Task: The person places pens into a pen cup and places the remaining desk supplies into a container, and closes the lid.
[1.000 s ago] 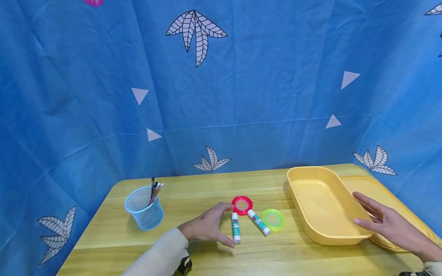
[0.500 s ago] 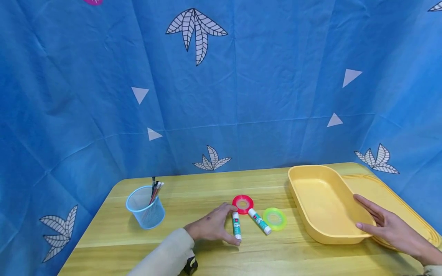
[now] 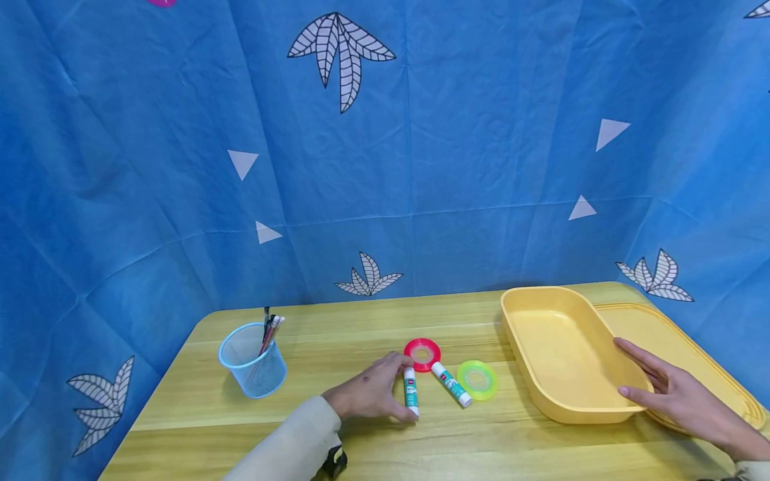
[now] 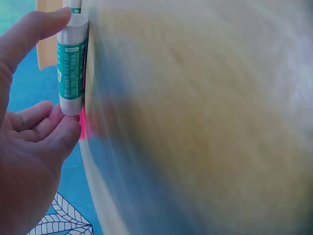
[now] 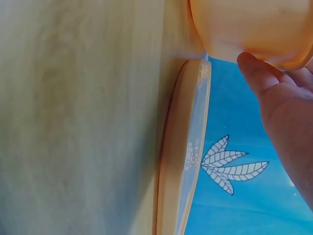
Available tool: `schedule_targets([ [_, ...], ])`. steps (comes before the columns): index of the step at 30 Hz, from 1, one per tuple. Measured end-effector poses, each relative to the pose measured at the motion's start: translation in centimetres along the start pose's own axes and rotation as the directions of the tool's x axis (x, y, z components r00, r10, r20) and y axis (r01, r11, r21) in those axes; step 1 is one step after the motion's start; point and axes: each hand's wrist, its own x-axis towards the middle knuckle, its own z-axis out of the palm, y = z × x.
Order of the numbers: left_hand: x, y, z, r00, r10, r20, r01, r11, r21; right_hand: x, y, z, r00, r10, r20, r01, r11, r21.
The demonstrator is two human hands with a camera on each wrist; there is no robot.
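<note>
My left hand [image 3: 375, 391] pinches a white-and-teal glue stick [image 3: 411, 391] lying on the table. In the left wrist view, the thumb is at one end of that glue stick [image 4: 72, 68] and fingertips are at the other. A second glue stick [image 3: 451, 385] lies just to the right. Beyond them is a red ring-shaped roll [image 3: 414, 349], and a yellow-green one [image 3: 491, 382] is beside the second stick. My right hand [image 3: 680, 401] grips the right wall of a yellow box [image 3: 562, 354], thumb over its inside. Some fingers of that hand are hidden.
A yellow lid [image 3: 637, 324] lies on the table right of the box, partly covered by the box and right hand. A light-blue mesh pen cup [image 3: 255, 371] holding several pencils stands at the left. A blue curtain [image 3: 469, 167] hangs behind the wooden table [image 3: 337, 327].
The left hand has moved a little right, its thumb and fingers closing in on the ends of the left glue stick. The right hand stays at the box.
</note>
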Motion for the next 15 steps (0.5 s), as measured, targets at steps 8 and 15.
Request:
schedule_targets([
  [8,0.11,0.19,-0.23,1.0,0.008,0.012,-0.008,1.0,-0.02,-0.03,0.16,-0.22,1.0,-0.005,-0.003,0.005,1.0,0.01],
  [15,0.49,0.71,-0.55,0.999,0.037,0.001,-0.037,0.996,-0.08,-0.13,0.1,-0.22,1.0,-0.007,-0.004,0.007,1.0,0.016],
])
